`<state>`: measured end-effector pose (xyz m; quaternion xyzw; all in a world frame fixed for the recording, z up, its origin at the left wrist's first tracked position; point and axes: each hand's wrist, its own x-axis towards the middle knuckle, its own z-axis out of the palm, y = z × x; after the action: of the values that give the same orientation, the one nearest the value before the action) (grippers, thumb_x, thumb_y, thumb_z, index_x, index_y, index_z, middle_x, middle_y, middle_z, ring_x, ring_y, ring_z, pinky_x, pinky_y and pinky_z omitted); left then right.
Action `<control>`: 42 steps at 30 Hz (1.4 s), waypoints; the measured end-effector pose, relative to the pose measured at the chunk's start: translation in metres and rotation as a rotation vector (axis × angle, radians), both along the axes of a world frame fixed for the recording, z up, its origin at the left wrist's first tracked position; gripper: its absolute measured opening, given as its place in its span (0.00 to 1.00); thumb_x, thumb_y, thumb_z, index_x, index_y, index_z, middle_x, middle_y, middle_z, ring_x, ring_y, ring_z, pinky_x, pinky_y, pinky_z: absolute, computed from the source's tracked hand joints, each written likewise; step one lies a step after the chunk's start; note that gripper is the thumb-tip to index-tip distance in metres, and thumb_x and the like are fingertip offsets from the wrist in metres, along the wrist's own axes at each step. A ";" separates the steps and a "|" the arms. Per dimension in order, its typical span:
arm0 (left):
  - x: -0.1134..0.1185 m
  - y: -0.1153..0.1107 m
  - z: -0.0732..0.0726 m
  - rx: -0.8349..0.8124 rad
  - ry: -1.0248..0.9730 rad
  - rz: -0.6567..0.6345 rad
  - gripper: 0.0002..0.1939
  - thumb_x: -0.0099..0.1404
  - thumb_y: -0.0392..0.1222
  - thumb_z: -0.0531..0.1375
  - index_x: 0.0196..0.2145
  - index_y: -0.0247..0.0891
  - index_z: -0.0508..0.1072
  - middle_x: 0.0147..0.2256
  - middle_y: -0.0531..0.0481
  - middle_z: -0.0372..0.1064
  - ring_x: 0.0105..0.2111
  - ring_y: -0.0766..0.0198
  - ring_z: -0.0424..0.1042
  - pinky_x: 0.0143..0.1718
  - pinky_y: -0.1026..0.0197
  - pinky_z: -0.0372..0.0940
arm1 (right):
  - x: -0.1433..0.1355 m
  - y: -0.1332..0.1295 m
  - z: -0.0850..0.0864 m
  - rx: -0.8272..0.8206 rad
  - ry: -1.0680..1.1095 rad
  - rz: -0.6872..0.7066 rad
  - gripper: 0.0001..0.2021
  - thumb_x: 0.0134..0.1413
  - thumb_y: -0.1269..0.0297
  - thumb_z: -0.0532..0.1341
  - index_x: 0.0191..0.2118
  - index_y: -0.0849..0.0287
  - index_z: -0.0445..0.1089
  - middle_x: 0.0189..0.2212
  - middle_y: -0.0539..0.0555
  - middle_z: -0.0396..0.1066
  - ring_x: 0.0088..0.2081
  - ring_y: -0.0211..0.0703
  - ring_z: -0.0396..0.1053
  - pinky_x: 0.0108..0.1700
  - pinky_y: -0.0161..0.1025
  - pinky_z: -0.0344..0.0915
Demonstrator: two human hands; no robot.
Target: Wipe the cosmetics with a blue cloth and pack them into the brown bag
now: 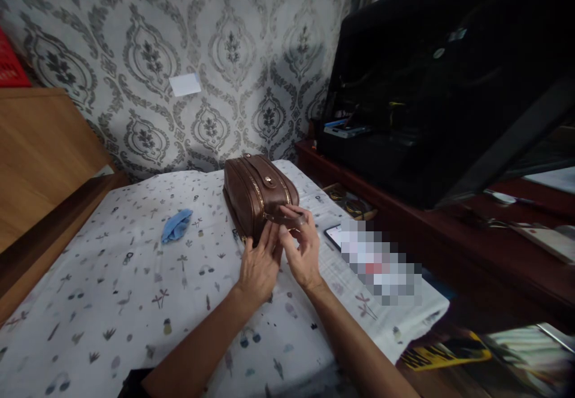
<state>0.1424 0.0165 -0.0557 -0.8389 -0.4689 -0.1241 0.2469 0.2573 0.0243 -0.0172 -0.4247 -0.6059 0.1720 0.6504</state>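
A brown leather toiletry bag point(242, 197) with two gold zippers and a snapped strap across its top rests on the patterned white cloth point(135, 266). My right hand point(303, 251) has its fingers curled round the short carry loop at the bag's near end. Against that same end face lies my left hand point(259, 269), fingers stretched out and touching the leather; their tips are partly hidden. To the left of the bag, a crumpled blue cloth point(176, 226) lies apart from both hands.
On the right, a phone point(333, 234) lies on the cloth, mostly covered by a pixelated patch. Beyond it stand a dark red cabinet point(309, 157) and a large black television point(431, 104). A wooden panel point(45, 140) borders the left; patterned wallpaper point(233, 44) is behind.
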 end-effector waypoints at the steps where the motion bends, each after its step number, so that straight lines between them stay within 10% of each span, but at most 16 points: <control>1: 0.000 0.000 0.000 0.001 0.000 0.004 0.27 0.71 0.36 0.49 0.66 0.37 0.61 0.67 0.42 0.57 0.69 0.53 0.50 0.51 0.49 0.65 | -0.001 0.001 -0.001 -0.017 0.008 -0.020 0.18 0.63 0.55 0.57 0.55 0.54 0.71 0.52 0.60 0.66 0.48 0.50 0.70 0.42 0.46 0.73; 10: 0.001 -0.003 0.004 0.022 0.034 0.041 0.29 0.70 0.33 0.47 0.67 0.37 0.60 0.70 0.45 0.50 0.71 0.57 0.43 0.55 0.50 0.64 | 0.006 0.010 0.003 -0.126 -0.040 -0.142 0.16 0.59 0.52 0.60 0.28 0.58 0.74 0.28 0.53 0.68 0.27 0.41 0.66 0.30 0.39 0.66; 18: 0.001 -0.002 0.005 0.034 0.026 0.026 0.27 0.71 0.33 0.46 0.65 0.36 0.62 0.69 0.42 0.51 0.70 0.56 0.48 0.56 0.48 0.63 | 0.006 0.010 0.002 -0.135 0.044 -0.074 0.16 0.59 0.51 0.63 0.31 0.58 0.80 0.27 0.53 0.72 0.28 0.41 0.69 0.29 0.38 0.67; 26: -0.002 -0.001 0.004 -0.026 0.000 0.005 0.26 0.70 0.34 0.49 0.65 0.36 0.63 0.66 0.40 0.59 0.69 0.53 0.50 0.54 0.48 0.64 | 0.002 0.002 -0.009 -0.050 -0.011 -0.149 0.14 0.57 0.57 0.64 0.48 0.52 0.76 0.59 0.60 0.57 0.39 0.43 0.70 0.40 0.47 0.76; 34: -0.003 -0.003 0.005 -0.004 -0.002 0.015 0.28 0.70 0.32 0.47 0.66 0.34 0.62 0.68 0.38 0.54 0.69 0.54 0.51 0.55 0.46 0.64 | 0.003 0.014 -0.022 -0.101 0.068 -0.233 0.09 0.55 0.56 0.63 0.35 0.56 0.75 0.42 0.58 0.66 0.46 0.51 0.66 0.45 0.49 0.71; 42: -0.003 -0.001 0.007 0.037 -0.031 -0.020 0.22 0.70 0.32 0.49 0.58 0.36 0.72 0.64 0.40 0.63 0.65 0.51 0.59 0.53 0.46 0.65 | 0.009 0.028 -0.028 -0.299 0.201 -0.239 0.25 0.49 0.38 0.63 0.18 0.56 0.66 0.28 0.55 0.67 0.37 0.50 0.66 0.41 0.47 0.66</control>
<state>0.1390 0.0154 -0.0490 -0.8368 -0.4619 -0.1480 0.2539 0.2660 0.0520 -0.0452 -0.5658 -0.4514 0.2231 0.6530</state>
